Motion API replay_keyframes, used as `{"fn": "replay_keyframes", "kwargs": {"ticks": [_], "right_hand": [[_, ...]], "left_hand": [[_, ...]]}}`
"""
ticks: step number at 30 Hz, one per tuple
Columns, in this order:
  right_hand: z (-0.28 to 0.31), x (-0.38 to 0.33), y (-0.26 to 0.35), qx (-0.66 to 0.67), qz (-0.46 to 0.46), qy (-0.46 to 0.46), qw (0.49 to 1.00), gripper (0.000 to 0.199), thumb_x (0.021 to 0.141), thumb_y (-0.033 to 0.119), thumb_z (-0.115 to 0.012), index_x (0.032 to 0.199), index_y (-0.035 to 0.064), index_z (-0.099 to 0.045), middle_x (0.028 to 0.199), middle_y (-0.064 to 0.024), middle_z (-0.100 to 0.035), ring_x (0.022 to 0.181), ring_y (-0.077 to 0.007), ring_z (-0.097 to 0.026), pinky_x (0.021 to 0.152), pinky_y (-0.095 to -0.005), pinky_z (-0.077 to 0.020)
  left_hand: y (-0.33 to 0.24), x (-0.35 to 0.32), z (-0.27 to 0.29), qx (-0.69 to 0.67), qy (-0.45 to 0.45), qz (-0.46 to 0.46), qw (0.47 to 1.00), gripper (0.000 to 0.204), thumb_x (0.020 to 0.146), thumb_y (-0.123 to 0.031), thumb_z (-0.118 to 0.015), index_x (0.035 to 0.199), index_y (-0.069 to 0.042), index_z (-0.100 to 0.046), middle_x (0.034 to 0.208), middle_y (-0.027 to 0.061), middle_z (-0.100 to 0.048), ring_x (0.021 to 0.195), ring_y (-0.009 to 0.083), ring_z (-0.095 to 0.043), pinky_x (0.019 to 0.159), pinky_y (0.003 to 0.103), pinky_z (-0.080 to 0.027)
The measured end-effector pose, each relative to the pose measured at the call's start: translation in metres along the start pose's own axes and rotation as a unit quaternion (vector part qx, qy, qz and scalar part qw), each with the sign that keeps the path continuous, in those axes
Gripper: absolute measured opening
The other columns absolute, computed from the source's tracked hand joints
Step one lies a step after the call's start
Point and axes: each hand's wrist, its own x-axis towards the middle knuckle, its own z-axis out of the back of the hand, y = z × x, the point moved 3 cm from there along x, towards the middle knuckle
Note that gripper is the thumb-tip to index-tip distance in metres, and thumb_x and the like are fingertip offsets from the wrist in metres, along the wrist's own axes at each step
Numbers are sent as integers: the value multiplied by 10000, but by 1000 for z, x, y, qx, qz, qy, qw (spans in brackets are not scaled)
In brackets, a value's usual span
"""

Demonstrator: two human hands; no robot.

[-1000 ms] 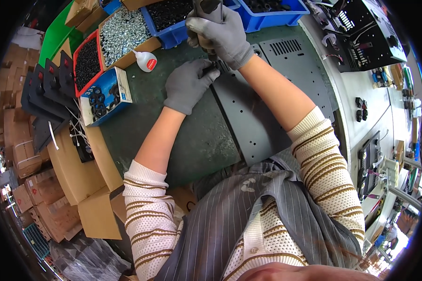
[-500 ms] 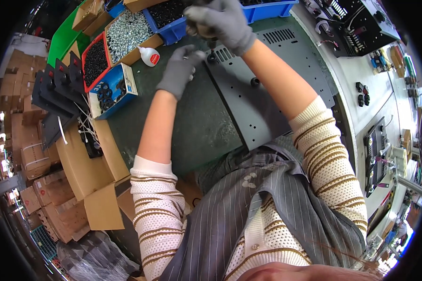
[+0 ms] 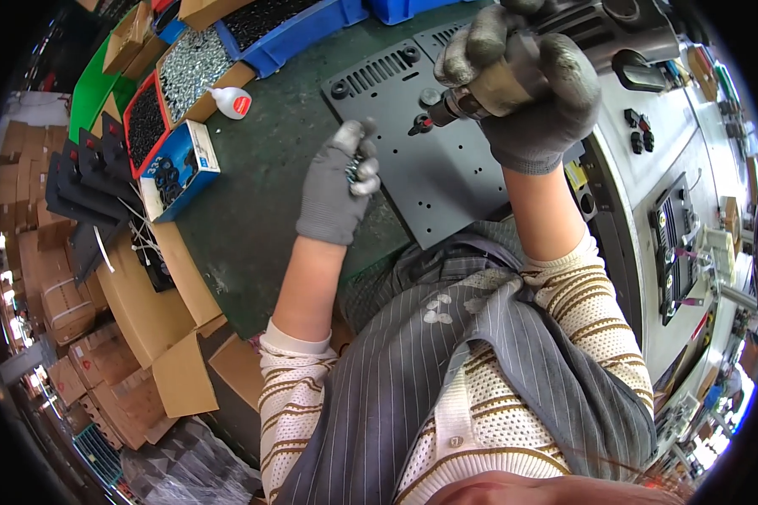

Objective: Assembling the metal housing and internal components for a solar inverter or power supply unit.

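Observation:
My right hand [image 3: 556, 109], in a grey glove, is wrapped round a dark power screwdriver [image 3: 501, 88]. The driver's tip points left and hovers over the dark grey metal plate [image 3: 434, 172]. Black round feet [image 3: 340, 89] sit on the plate at its far corners, and another lies below the driver's tip. My left hand [image 3: 333, 189], also gloved, is half closed just left of the plate's edge. Several small screws [image 3: 353, 170] show between its fingers and palm.
Far left stand a blue box of black rings [image 3: 173, 181], a red bin of black screws [image 3: 146, 126], a box of silver screws [image 3: 195, 71] and a small white bottle [image 3: 232, 103]. Blue bins [image 3: 295, 38] line the back. A grey bench [image 3: 648, 185] is at right.
The driver has lifted off the foot at the plate's far left corner and swung right and nearer to me. My left hand has come nearer and slightly right. The view has shifted a little.

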Motion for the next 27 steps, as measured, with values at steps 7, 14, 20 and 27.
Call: {"fn": "replay_keyframes", "kwargs": {"ticks": [7, 14, 20, 27], "right_hand": [[-47, -30, 38, -24, -5, -178, 984, 455, 791, 237, -665, 1148, 51, -454, 847, -165, -599, 761, -326, -617, 647, -426, -536], [-37, -44, 50, -145, -57, -125, 980, 417, 809, 234, -655, 1140, 73, -462, 873, -169, -606, 776, -350, -624, 666, -424, -523], [-24, -51, 55, -184, -51, 7, 982, 459, 819, 337, -595, 1196, 139, -423, 932, -74, -554, 741, -231, -568, 677, -398, -458], [-16, -53, 66, -214, -43, -2, 976, 401, 827, 350, -582, 1125, 134, -424, 907, -72, -562, 750, -228, -577, 666, -390, -453]], "left_hand": [[33, -8, -35, -114, 79, 123, 983, 235, 933, -293, -564, 916, -58, -557, 710, 3, -483, 506, 54, -402, 365, 163, -302], [43, -16, -58, -209, 90, 167, 959, 227, 940, -282, -554, 968, -58, -569, 732, 15, -512, 518, 55, -415, 351, 164, -311], [55, -15, -63, -261, 91, 196, 941, 242, 940, -310, -549, 967, -70, -569, 756, 22, -525, 518, 57, -418, 348, 167, -315], [55, -18, -75, -96, -2, 126, 987, 299, 939, -340, -548, 1052, -65, -582, 725, 16, -517, 518, 67, -427, 388, 166, -323]]}}
